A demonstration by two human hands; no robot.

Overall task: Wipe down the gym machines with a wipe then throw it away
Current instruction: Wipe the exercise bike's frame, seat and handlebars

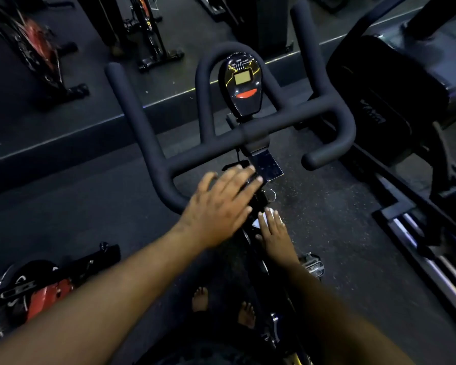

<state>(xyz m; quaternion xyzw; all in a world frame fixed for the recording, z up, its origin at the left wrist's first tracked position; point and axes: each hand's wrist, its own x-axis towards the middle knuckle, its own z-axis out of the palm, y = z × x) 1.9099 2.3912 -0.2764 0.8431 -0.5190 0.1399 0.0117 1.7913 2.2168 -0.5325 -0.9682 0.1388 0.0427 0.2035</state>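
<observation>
Head view over a black spin bike's foam handlebars (250, 133) and its console (241, 84): a small white wipe (263, 219) lies on the frame post below the bars, pressed under my right hand (274, 238), fingers flat and straight. My left hand (221, 204) reaches above it with fingers spread, holding nothing; whether its tips touch the dark clamp I cannot tell.
</observation>
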